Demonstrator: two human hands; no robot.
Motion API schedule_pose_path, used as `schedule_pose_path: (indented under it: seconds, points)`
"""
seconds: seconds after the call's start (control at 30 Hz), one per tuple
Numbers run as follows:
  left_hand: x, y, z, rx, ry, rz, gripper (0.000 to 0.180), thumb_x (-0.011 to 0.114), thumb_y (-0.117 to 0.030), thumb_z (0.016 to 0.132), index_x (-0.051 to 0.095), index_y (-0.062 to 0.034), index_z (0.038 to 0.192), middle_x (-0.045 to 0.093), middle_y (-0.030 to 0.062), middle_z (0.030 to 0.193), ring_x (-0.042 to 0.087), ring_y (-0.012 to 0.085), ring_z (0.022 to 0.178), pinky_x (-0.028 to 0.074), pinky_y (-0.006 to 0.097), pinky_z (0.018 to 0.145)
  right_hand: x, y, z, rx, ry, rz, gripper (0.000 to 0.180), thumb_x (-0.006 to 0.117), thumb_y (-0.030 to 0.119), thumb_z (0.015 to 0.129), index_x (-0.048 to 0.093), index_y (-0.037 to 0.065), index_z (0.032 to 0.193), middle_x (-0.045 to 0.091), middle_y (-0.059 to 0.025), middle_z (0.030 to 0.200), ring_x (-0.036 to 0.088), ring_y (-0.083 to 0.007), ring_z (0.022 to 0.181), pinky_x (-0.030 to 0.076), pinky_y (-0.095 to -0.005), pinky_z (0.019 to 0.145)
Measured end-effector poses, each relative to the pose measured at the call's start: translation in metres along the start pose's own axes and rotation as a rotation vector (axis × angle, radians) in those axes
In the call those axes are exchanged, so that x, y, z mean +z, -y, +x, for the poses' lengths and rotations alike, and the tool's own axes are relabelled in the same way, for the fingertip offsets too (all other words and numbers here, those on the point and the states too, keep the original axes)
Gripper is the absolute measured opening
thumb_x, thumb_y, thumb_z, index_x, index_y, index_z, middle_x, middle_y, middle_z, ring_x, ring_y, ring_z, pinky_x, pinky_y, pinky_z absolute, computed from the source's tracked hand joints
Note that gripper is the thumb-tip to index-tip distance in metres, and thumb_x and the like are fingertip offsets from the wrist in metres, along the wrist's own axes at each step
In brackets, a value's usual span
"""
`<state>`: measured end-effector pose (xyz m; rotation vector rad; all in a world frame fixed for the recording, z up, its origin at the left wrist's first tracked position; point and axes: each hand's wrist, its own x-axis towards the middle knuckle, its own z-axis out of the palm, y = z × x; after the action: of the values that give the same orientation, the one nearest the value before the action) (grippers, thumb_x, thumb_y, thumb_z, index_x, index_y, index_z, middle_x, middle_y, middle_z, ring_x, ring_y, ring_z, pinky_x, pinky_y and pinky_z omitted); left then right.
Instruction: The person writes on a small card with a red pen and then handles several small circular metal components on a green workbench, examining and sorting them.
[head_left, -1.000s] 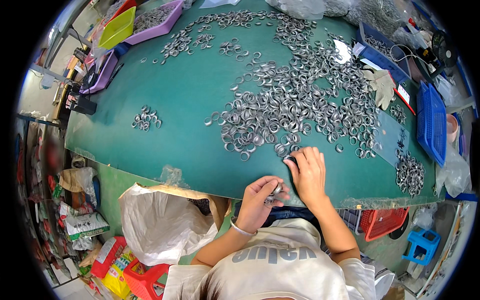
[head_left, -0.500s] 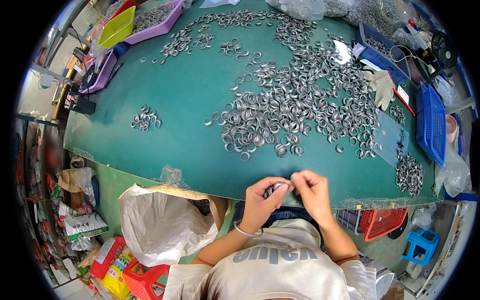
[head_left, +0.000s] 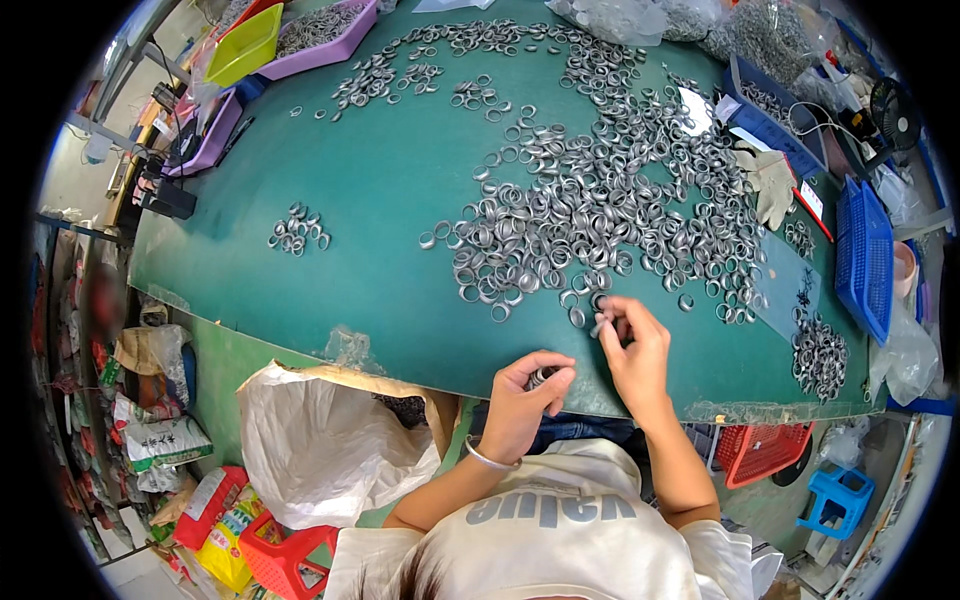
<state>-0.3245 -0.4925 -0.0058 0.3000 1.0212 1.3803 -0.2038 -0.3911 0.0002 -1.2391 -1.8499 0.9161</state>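
Note:
A large heap of grey metal rings (head_left: pixel 560 215) is spread over the green tabletop (head_left: pixel 370 260). My left hand (head_left: pixel 525 400) is curled near the table's front edge. Inside its fingers sit a few metal rings (head_left: pixel 541 377), partly hidden by the thumb. At the near edge of the heap, my right hand (head_left: pixel 637 358) has thumb and fingertips closed together on a metal ring (head_left: pixel 599 303). Fingers cover part of that ring. A metal bangle (head_left: pixel 492 456) circles my left wrist.
Smaller ring groups lie at the left (head_left: pixel 298 230) and right (head_left: pixel 820 357). A glove (head_left: pixel 770 185), a blue basket (head_left: pixel 862 260) and a blue bin (head_left: pixel 775 120) line the right side. A white-lined sack (head_left: pixel 335 440) stands below the front edge. Purple trays (head_left: pixel 335 40) sit far left.
My right hand has moved away from my left hand, forward to the near edge of the heap, and closed on a ring there. My left hand stays in place, holding its rings.

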Motion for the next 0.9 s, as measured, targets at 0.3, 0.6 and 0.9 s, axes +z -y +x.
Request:
schedule_pose_path:
  seconds: [0.3,0.6,0.9]
  points:
    - [0.016,0.003,0.005,0.506,0.014,0.489,0.033,0.067,0.003,0.076,0.060,-0.0007,0.108,0.056,-0.0003,0.082,0.046,0.0027,0.059,0.035,0.016,0.048,-0.008,0.010,-0.027,0.526,0.336,0.660,0.007,0.054,0.002,0.086,0.056,0.001,0.080,0.058,-0.0019,0.062,0.049,-0.0031,0.050,0.037,-0.0172,0.044]
    - [0.007,-0.015,0.001,0.205,0.015,0.365,0.031,0.065,-0.001,0.079,0.061,-0.0007,0.110,0.058,0.0001,0.077,0.047,0.0032,0.058,0.038,0.017,0.051,-0.023,0.015,-0.026,0.679,0.559,1.036,0.017,0.052,0.011,0.091,0.056,-0.005,0.098,0.062,-0.0097,0.081,0.058,-0.0128,0.067,0.044,-0.0213,0.046]
    - [0.005,-0.013,-0.001,0.092,0.104,0.122,0.029,0.057,-0.012,0.088,0.056,0.0017,0.114,0.054,0.0012,0.072,0.042,0.0052,0.053,0.032,0.017,0.046,-0.010,0.020,-0.037,-0.359,0.174,0.030,0.017,0.061,-0.002,0.072,0.063,-0.002,0.089,0.060,-0.0102,0.079,0.058,-0.0236,0.066,0.048,-0.0324,0.056]
